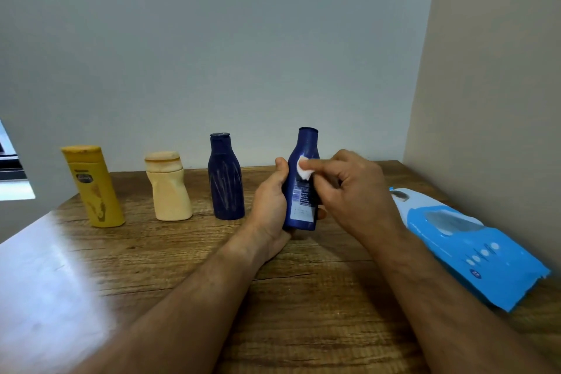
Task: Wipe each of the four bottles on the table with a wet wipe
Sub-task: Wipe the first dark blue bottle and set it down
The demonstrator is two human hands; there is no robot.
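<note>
Blue bottle point(300, 191) is standing upright at table point(303, 297) centre; my left hand point(270, 206) is wrapping its lower body while right hand point(352, 188) fingers are pinching a wet wipe point(304, 168) against its shoulder. Probably light, stiff, slippery plastic; gripping low seems best. Three bottles waiting at ten o'clock.

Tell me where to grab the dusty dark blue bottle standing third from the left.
Grip the dark blue bottle around its wide lower body, coming from its near right side. It stands upright and apart from the cream bottle; the neck is narrow, so the body probably gives a steadier hold.
</note>
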